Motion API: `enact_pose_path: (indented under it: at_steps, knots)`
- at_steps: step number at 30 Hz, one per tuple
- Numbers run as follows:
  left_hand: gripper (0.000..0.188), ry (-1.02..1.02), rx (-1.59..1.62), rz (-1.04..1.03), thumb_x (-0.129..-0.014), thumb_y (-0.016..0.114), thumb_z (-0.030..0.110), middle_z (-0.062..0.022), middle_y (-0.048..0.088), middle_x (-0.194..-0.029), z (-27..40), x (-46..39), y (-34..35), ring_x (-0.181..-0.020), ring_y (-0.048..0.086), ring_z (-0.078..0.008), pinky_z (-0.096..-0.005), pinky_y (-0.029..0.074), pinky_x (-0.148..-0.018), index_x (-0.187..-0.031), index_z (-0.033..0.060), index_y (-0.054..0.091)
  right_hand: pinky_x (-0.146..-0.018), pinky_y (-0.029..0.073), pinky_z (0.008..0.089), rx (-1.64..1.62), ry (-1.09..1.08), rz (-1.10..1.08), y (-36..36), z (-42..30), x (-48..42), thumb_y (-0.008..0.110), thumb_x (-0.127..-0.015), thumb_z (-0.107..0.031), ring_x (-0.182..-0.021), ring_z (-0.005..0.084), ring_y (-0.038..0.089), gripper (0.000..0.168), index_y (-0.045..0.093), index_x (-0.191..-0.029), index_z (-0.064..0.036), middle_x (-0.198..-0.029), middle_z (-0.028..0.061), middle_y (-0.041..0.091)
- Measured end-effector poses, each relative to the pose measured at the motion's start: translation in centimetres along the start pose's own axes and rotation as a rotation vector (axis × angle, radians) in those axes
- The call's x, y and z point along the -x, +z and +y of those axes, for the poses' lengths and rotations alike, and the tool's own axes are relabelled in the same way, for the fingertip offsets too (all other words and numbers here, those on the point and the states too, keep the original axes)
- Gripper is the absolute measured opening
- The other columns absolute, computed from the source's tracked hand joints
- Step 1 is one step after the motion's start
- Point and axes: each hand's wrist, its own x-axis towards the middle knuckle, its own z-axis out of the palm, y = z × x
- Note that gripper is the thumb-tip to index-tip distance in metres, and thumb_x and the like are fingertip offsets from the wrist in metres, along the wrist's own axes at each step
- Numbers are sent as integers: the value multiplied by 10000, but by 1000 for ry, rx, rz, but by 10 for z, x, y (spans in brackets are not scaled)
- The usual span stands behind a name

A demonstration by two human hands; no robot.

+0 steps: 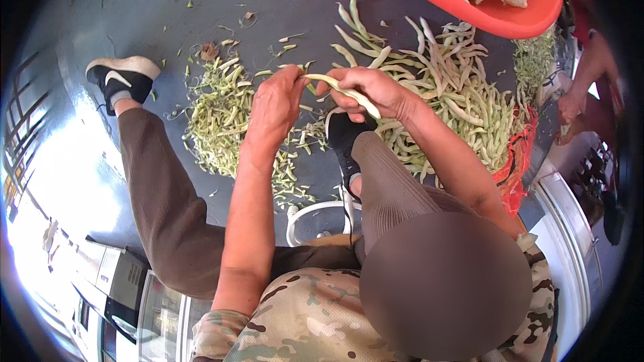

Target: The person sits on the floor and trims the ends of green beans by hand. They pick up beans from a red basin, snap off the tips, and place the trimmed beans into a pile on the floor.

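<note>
A long pale green bean pod [352,93] spans both hands above the floor. My right hand [370,89] is closed around its lower part, the blunt end sticking out below the fingers. At the pod's other tip, my left hand [283,98] pinches with thumb and forefinger. Beneath and left of my left hand lies a heap of green bean trimmings [216,125], short bits and curly strings. A large pile of whole bean pods [463,100] spreads on the floor to the right, partly behind my right forearm.
A red plastic basin [523,22] holding more pods stands at the upper right. Red mesh netting [513,181] lies against the pile. At the far right another person's hands [571,110] are near a further heap of trimmings [533,60]. My shoe [344,136] rests between the two near heaps.
</note>
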Motion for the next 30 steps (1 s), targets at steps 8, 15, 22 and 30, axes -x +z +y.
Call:
enact_pose_path:
  at_steps: [8,15,22,30]
  knots:
    - [313,-353,723,-322,-939,519,274,-42,450,-606,-4,9,16,-546,441,-145,-284,408,-529,-753,23,506,-704,478,475,1669,-170,336,37,-2,5,533,-835,-133,-764,407,619,179,550,-888,37,-765,239,618]
    - [349,-442,1177,-405,-957,502,291,21,355,-569,6,22,30,-491,352,-80,-258,411,-526,-697,62,469,-648,467,455,1607,33,75,42,-31,21,523,-883,-184,-707,396,605,237,599,-830,34,-704,235,598]
    - [353,-281,1467,-78,-994,416,307,22,299,-546,41,13,42,-500,346,-130,-286,399,-587,-721,83,433,-403,412,242,734,-158,350,37,-44,17,472,-964,-362,-457,105,540,427,602,-791,6,-562,77,582]
    - [279,-367,-366,-534,-877,572,258,-209,654,-910,-31,92,57,-865,621,-415,-493,491,-740,-1038,31,597,-700,473,454,1430,-614,1137,-104,-48,-50,675,-789,-324,-783,361,614,297,581,-817,-44,-795,169,623]
